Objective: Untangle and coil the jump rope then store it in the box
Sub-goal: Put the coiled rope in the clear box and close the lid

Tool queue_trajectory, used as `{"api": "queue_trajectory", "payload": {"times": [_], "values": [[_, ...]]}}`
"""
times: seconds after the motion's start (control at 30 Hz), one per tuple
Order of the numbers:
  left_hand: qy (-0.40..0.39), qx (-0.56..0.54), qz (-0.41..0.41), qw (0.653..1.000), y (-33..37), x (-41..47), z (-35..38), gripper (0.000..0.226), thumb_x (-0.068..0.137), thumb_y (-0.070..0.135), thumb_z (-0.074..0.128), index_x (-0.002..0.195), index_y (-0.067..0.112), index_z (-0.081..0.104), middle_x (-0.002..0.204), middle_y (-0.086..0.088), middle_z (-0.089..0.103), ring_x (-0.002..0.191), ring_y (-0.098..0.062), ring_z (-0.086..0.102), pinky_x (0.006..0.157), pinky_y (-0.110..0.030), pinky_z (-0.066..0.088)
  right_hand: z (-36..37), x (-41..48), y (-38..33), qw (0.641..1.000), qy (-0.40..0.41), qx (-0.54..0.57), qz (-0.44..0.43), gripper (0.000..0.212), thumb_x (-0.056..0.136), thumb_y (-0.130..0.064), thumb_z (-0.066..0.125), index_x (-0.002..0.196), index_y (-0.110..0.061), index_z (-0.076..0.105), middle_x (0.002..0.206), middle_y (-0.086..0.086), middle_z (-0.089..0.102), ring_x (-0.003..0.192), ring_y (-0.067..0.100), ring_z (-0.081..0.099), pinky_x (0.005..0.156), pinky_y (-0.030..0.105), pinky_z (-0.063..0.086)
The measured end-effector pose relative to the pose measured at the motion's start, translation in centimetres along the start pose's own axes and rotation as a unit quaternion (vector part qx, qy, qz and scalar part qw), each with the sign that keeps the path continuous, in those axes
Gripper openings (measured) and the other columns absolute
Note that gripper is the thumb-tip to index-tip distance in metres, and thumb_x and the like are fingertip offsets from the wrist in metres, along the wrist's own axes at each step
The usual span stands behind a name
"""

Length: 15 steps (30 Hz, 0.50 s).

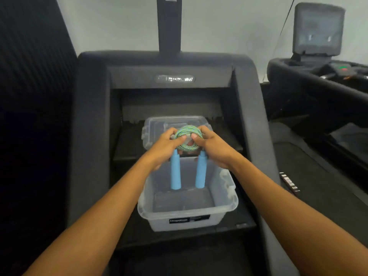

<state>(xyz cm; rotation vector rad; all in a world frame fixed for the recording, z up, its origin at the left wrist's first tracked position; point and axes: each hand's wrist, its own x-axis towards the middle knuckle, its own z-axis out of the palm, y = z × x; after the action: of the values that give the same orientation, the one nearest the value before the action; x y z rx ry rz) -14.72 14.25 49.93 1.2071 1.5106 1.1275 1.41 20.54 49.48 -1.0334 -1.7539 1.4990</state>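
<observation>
The jump rope [188, 134] is a green-and-blue braided cord wound into a small round coil, with two light-blue handles [175, 172] hanging straight down from it. My left hand [165, 147] grips the coil's left side and my right hand [214, 148] grips its right side, thumbs pressed on top. The coil hangs above the far edge of an open clear plastic box [229, 204], and the handle tips dip just inside it. The box's clear lid [155, 126] lies flat behind the box, partly hidden by my hands.
The box rests on the black deck of a treadmill [89, 136] with raised dark side rails and a central upright post [169, 24]. A second treadmill with a console screen [318, 28] stands to the right. A dark ribbed wall is at the left.
</observation>
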Motion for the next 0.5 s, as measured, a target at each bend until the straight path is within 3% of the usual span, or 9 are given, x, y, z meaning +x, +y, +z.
{"api": "queue_trajectory", "payload": {"times": [0.07,0.2,0.27,0.33,0.4,0.5], "values": [[-0.006,-0.008,-0.049,0.999,-3.4,1.8,0.8,0.024,0.1,0.03,0.059,0.114,0.011,0.057,0.107,-0.011,0.069,0.09,-0.022,0.065,0.08,-0.041,0.053,-0.1,1.8,3.7,0.999,-0.021,0.018,0.041,0.013,0.103,-0.021,0.053,0.111,-0.011,0.057,0.107,0.015,0.068,0.102,0.035,0.067,0.084,0.043,0.058],[-0.035,-0.027,-0.151,0.988,-10.8,5.1,2.3,0.019,0.1,0.032,0.058,0.113,0.018,0.056,0.111,-0.009,0.069,0.097,-0.027,0.065,0.093,-0.049,0.052,0.0,3.9,10.3,0.981,-0.06,0.046,0.177,0.018,0.104,-0.024,0.052,0.118,-0.013,0.052,0.104,0.011,0.07,0.08,0.024,0.069,0.057,0.026,0.056],[-0.056,-0.024,-0.201,0.978,-14.3,6.2,2.9,0.028,0.1,0.034,0.059,0.121,0.015,0.055,0.123,-0.013,0.068,0.105,-0.027,0.067,0.093,-0.053,0.055,0.0,4.9,13.5,0.965,-0.085,0.041,0.244,0.023,0.104,-0.027,0.051,0.122,-0.013,0.05,0.105,0.012,0.07,0.078,0.024,0.07,0.05,0.026,0.055],[-0.083,-0.021,-0.245,0.966,-17.1,7.1,3.3,0.029,0.1,0.033,0.059,0.121,0.013,0.055,0.129,-0.016,0.066,0.105,-0.027,0.066,0.089,-0.052,0.057,0.2,5.9,16.3,0.947,-0.11,0.027,0.301,0.029,0.104,-0.03,0.05,0.126,-0.011,0.049,0.114,0.016,0.068,0.09,0.029,0.07,0.059,0.038,0.06],[-0.109,-0.013,-0.29,0.951,-19.2,7.9,3.6,0.026,0.101,0.031,0.059,0.12,0.013,0.054,0.13,-0.018,0.065,0.107,-0.03,0.066,0.091,-0.055,0.057,0.3,6.8,18.5,0.927,-0.135,0.016,0.35,0.032,0.105,-0.029,0.05,0.131,-0.01,0.048,0.127,0.019,0.063,0.108,0.035,0.066,0.079,0.056,0.059],[-0.135,0.004,-0.343,0.93,-21.1,9.0,3.8,0.021,0.101,0.029,0.058,0.116,0.015,0.053,0.122,-0.017,0.063,0.103,-0.033,0.066,0.095,-0.057,0.054,0.6,8.1,20.4,0.897,-0.166,0.005,0.409,0.035,0.105,-0.027,0.049,0.134,-0.009,0.046,0.137,0.021,0.055,0.111,0.038,0.061,0.088,0.066,0.051]]}}
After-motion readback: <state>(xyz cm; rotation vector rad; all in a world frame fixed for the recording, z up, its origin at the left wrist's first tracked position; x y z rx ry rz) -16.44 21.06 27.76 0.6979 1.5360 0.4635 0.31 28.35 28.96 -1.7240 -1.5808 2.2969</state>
